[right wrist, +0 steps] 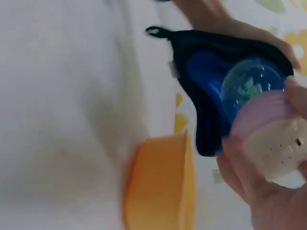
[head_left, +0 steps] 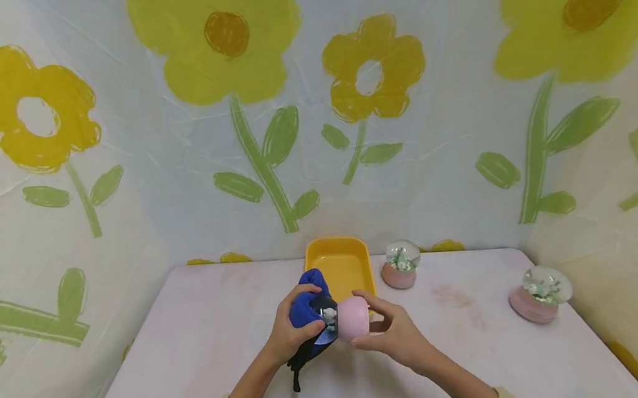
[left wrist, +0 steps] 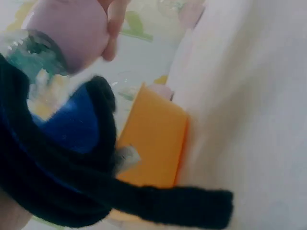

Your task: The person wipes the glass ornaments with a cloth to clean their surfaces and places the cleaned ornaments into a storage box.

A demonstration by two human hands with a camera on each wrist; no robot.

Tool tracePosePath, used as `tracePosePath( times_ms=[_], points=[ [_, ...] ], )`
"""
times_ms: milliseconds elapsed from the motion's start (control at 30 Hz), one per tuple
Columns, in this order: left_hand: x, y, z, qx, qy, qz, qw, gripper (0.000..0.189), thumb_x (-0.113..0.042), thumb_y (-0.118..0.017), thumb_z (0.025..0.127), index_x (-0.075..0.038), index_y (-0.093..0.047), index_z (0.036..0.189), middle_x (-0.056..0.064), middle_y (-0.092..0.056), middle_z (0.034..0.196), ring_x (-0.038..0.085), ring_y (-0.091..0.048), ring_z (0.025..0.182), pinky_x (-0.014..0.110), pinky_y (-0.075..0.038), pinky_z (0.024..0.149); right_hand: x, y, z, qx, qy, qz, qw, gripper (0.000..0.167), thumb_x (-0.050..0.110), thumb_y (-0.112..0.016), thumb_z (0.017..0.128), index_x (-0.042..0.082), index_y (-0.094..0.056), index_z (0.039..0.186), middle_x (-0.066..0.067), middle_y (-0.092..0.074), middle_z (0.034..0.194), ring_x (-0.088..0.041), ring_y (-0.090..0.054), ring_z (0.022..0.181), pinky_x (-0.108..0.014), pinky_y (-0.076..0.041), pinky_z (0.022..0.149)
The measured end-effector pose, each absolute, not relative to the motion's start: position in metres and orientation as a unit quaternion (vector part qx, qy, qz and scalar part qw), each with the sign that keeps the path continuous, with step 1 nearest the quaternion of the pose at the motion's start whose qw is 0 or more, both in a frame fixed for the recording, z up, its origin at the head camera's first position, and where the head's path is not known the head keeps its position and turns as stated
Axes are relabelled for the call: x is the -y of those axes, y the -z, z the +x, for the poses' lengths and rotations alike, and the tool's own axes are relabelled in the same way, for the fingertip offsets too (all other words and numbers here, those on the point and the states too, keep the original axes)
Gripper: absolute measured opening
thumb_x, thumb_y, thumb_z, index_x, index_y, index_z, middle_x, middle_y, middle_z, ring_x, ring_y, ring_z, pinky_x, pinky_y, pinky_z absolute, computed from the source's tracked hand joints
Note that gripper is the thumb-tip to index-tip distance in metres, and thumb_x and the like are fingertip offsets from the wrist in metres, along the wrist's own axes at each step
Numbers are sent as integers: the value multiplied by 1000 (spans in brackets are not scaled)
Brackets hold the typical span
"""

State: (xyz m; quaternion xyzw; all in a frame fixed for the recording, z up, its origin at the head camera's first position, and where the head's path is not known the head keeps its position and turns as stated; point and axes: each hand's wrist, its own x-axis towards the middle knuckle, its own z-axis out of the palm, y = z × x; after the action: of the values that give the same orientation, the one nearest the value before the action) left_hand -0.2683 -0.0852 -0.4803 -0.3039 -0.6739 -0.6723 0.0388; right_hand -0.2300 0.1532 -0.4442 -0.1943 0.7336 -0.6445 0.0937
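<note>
A snow globe with a pink base is held on its side between both hands, above the table. My right hand grips the base with thumb and fingers. With my left hand I hold a blue cloth with black edging against the clear dome. In the right wrist view the cloth cups behind the dome, and a hanging loop sticks out of one corner. The globe's pale underside faces outward there. Part of the dome is hidden by the cloth in the head view.
Just behind the hands lies a yellow tray. To its right stands a second snow globe, and a third sits near the table's right edge. A flower-printed sheet hangs around the white table.
</note>
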Motion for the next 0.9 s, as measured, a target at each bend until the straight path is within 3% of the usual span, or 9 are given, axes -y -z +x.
tracePosePath(
  times_ms=[100,200,300,367,467,567,700,767,900],
  points=[
    [84,478,-271,674,677,-292,32,47,-33,-66,86,-14,-53,127,14,-55,124,33,-55,108,43,-51,87,-151,441,-227,-828,419,-360,-97,64,12,-81,80,19,-54,138,-12,-47,142,-31,-60,110,-34,-55,79],
    [85,481,-269,671,684,-283,24,43,-31,-63,88,-11,-54,125,16,-56,120,33,-56,105,42,-51,86,-151,440,-224,-803,160,-496,-290,38,16,-60,97,21,-57,134,-15,-46,143,-38,-58,112,-32,-55,75],
    [86,482,-266,666,691,-279,20,42,-29,-61,88,-9,-54,124,18,-58,117,32,-58,102,41,-52,84,-151,442,-223,-757,85,-543,-354,33,17,-43,104,23,-58,133,-17,-46,143,-44,-57,111,-33,-56,71],
    [86,481,-267,665,692,-279,22,42,-27,-62,87,-8,-53,123,18,-57,116,32,-58,101,41,-53,83,-151,443,-225,-772,125,-527,-334,34,18,-57,99,25,-58,133,-15,-46,143,-41,-56,115,-35,-55,76],
    [83,476,-269,669,689,-277,27,42,-26,-64,86,-9,-54,123,16,-56,119,32,-57,104,42,-52,85,-152,444,-230,-803,249,-464,-278,59,16,-84,77,23,-60,131,-12,-48,141,-34,-54,120,-37,-51,86],
    [82,474,-268,677,681,-277,36,44,-26,-65,84,-10,-54,124,16,-55,123,34,-55,107,43,-51,87,-153,446,-233,-800,429,-385,-165,77,8,-91,63,16,-59,132,-12,-49,140,-31,-57,117,-36,-52,84],
    [83,475,-262,682,676,-272,65,47,-26,-67,82,-12,-53,125,16,-54,123,36,-54,108,43,-52,85,-148,451,-228,-725,655,-212,22,79,3,-86,70,10,-50,140,-16,-46,141,-33,-62,105,-38,-55,77],
    [82,475,-260,679,680,-265,80,49,-25,-67,81,-12,-52,126,17,-54,124,36,-54,108,43,-51,85,-143,452,-224,-660,737,-113,97,79,2,-81,77,11,-42,145,-19,-41,143,-33,-62,103,-43,-54,81],
    [77,473,-260,666,702,-235,93,50,-25,-65,82,-14,-51,129,15,-53,125,35,-53,110,42,-51,87,-127,455,-211,-545,828,10,134,79,1,-70,86,14,-28,152,-24,-32,145,-34,-58,106,-49,-50,87]
  ],
)
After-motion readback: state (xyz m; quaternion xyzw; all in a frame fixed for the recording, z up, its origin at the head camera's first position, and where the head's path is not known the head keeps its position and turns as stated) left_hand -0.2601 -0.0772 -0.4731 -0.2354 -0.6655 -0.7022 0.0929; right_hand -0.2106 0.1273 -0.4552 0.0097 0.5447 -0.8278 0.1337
